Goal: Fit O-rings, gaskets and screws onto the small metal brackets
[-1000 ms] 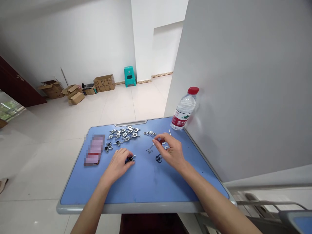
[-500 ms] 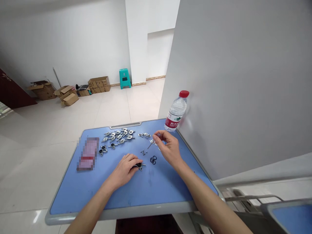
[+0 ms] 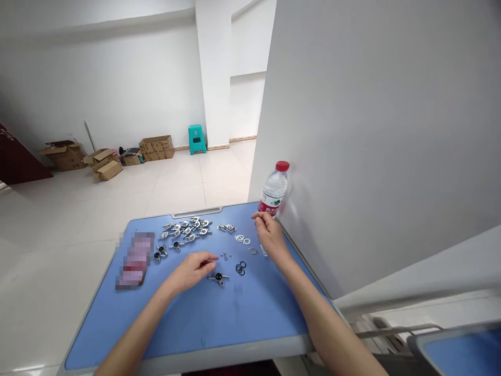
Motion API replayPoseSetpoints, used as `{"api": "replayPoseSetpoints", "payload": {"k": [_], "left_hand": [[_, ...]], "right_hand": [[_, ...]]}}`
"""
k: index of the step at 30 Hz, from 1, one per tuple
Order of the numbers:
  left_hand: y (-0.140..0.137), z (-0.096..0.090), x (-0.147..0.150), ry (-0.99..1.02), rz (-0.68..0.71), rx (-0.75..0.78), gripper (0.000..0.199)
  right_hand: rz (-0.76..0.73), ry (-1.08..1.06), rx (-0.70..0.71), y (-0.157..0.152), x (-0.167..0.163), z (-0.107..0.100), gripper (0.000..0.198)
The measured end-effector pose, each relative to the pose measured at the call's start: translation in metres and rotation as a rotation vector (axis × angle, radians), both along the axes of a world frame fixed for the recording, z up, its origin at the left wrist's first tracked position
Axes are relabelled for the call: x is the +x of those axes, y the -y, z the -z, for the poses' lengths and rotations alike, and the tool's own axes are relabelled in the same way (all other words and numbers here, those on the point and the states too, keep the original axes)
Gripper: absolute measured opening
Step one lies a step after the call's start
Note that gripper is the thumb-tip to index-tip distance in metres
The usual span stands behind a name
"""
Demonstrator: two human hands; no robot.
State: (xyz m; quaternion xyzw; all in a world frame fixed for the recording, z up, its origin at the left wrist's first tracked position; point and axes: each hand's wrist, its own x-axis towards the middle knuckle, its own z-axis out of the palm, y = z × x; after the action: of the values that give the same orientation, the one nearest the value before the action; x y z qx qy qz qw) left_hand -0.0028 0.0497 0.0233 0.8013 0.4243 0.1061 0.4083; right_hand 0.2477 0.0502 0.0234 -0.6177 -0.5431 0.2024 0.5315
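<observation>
Left hand (image 3: 191,273): since the earlier frame it has come off the black-centred fitting; its fingers stretch out together, the thumb a little apart from them, gripping nothing that shows.
Black-centred fitting (image 3: 218,278): one, lying on the table just beside the left thumb, arms pointing outward.
Right hand (image 3: 271,235): one, moved away from the screws and now in front of the bottle's lower part; its fingers are bent, but I cannot tell whether they pinch anything.
Pale narrow thing (image 3: 263,251): one, mostly hidden under that hand — too little shows to say what it is.
Other black-centred fittings (image 3: 176,245): three, near the pixelated flat object (image 3: 135,261).
Silver forked pieces (image 3: 187,230): a dozen or more, overlapping too much for an exact count.
Small silver parts (image 3: 230,228): about four, in a row right of that heap.
Flat metal plates (image 3: 240,238): three in sight, left of the right hand.
Screws (image 3: 224,256): about five, beyond the lone fitting.
Black rings (image 3: 238,270): about four, overlapping, right of the lone fitting.
Bottle (image 3: 275,185): one, red-capped, upright.
Table (image 3: 176,324): one, blue-topped — all these small parts lie on it.
Stool (image 3: 197,137): one, green, by the far wall.
</observation>
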Motion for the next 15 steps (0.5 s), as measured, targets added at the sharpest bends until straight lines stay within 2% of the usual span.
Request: {"api": "replayPoseSetpoints", "payload": {"k": [3, 6, 11, 15], "left_hand": [[-0.001, 0.009, 0.002, 0.023, -0.043, 0.096, 0.028], [0.002, 0.015, -0.001, 0.023, -0.001, 0.173, 0.026], [0.005, 0.014, -0.005, 0.029, 0.015, 0.16, 0.023], [0.004, 0.014, -0.004, 0.021, 0.026, 0.166, 0.023]], "right_hand": [[-0.034, 0.133, -0.053, -0.003, 0.001, 0.003, 0.022], [-0.088, 0.274, -0.126, -0.003, 0.0, 0.003, 0.022], [-0.133, 0.495, -0.242, -0.006, -0.006, 0.004, 0.021], [-0.155, 0.666, -0.27, -0.017, -0.019, 0.006, 0.037]]}}
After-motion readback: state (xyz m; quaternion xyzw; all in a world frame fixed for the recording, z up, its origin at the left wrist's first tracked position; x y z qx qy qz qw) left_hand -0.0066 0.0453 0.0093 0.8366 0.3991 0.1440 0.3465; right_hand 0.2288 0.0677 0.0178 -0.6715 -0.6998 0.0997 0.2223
